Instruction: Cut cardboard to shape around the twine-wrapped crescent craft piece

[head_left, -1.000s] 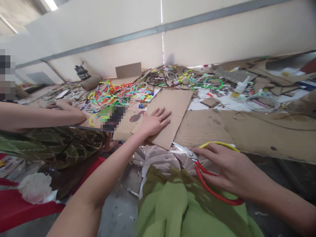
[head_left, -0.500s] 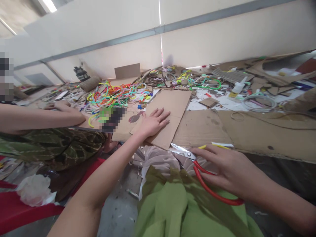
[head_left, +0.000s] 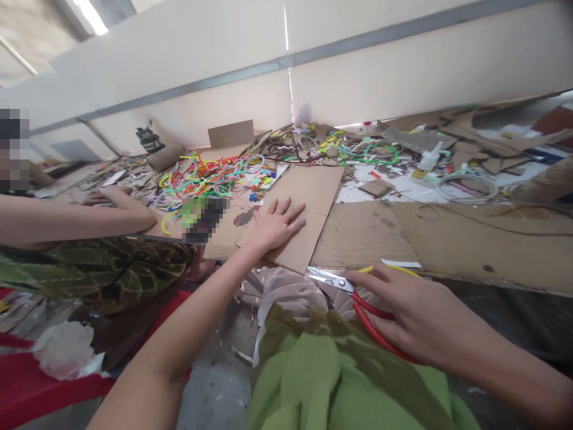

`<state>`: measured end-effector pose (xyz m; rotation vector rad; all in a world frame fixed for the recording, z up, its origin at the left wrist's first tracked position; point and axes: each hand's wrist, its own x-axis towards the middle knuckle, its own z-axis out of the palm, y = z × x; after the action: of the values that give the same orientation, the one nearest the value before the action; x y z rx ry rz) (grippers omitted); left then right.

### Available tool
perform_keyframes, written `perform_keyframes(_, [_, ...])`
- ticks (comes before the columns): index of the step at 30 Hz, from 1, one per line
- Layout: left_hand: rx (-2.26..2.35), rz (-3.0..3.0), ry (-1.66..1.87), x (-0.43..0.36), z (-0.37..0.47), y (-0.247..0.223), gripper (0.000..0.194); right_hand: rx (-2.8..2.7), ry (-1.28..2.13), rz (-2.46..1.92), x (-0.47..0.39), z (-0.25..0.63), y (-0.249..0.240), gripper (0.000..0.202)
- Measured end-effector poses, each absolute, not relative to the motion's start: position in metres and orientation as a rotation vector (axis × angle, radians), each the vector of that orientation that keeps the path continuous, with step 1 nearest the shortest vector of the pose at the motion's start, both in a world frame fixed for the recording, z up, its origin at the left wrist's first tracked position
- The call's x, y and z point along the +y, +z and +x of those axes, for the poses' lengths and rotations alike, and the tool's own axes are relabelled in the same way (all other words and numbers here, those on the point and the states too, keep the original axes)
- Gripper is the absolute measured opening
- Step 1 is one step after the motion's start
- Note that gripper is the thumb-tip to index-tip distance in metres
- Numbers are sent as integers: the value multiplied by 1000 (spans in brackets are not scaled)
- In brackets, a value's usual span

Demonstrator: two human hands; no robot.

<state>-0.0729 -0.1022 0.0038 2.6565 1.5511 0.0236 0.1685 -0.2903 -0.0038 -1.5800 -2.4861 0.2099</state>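
My left hand (head_left: 278,226) lies flat with its fingers spread on a brown cardboard piece (head_left: 313,194), whose near corner reaches past the table's front edge. Red-handled scissors (head_left: 347,283) are in my right hand (head_left: 403,304), its fingers around the handles. Their blades are slightly parted and point left at the near corner of the cardboard. A yellow strip (head_left: 400,270) runs behind the fingers of my right hand. A thin white strip (head_left: 401,263) lies on the table edge just beyond.
A person's arm (head_left: 76,218) rests on the table at the left. Colourful pipe cleaners (head_left: 208,176) are heaped beside it. Behind right are a glue bottle (head_left: 427,162), a clear ring (head_left: 468,188) and cardboard scraps. A red chair (head_left: 40,388) stands lower left.
The scissors' blades have closed somewhat and the lower red handle has moved up towards the hand. My left hand stays on the cardboard. The view has shifted slightly.
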Motion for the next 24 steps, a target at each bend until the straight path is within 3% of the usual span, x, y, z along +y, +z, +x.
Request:
perform_keyframes(5, [1584, 2627, -12, -108, -67, 10, 55, -2489, 190, -1571, -293, 166, 4, 29])
perform_keyframes(10, [1628, 2579, 10, -113, -61, 13, 57, -2482, 75, -1579, -295, 162, 3, 39])
perform_keyframes(16, [1631, 2557, 44, -112, -60, 10, 59, -2501, -59, -1556, -292, 158, -1, 36])
perform_keyframes(24, [1650, 2548, 46, -110, -60, 7, 59, -2540, 114, -1534, -285, 166, -8, 38])
